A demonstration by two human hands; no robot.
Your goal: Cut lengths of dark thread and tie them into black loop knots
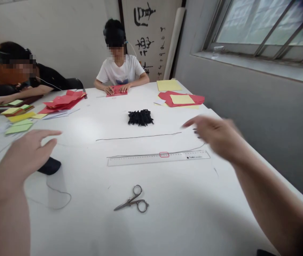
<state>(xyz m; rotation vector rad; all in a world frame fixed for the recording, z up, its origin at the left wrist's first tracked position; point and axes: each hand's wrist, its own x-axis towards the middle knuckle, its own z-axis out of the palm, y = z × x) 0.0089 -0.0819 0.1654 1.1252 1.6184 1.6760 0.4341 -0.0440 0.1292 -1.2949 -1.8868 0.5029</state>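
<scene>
My left hand point(31, 151) is at the left with its index finger and thumb apart, and nothing shows between them. Partly hidden behind it is a dark spool of thread point(52, 166), with a loop of thread point(69, 199) lying below. My right hand point(212, 133), blurred, hovers at the right with its index finger stretched out, apparently empty. A cut black thread point(137, 137) lies left of its fingertip. Another thread point(191, 150) runs along the top of a clear ruler point(156, 162) and ends near this hand. Small scissors point(132, 201) lie partly spread near the front.
Beyond the threads sits a bundle of short black threads point(140, 117). Red and yellow paper point(182, 99) lies back right, with more red paper point(64, 101) and green slips point(19, 127) back left. Across the white table one person point(120, 69) handles red paper; another point(50, 76) leans in at left.
</scene>
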